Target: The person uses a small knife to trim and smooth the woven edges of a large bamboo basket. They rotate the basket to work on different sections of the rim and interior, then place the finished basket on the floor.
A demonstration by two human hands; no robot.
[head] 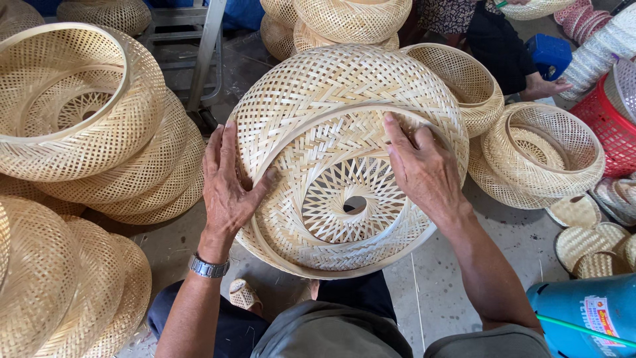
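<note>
While both hands press on it, the basket (344,159) sits tilted over the person's lap, hollow side w/ centre hole facing up. Left hand (228,182) lies flat on basket's left rim, fingers spread up the outer weave, thumb hooked inside; grip wide, not closed round anything. Right hand (421,169) rests on basket's inner ring at upper right, fingers splayed, pressing down, also a wide grip. Wristwatch (209,267) below basket's left edge. Left of basket: basket stack (99,132). Right of basket: more baskets, red crate (606,126).
</note>
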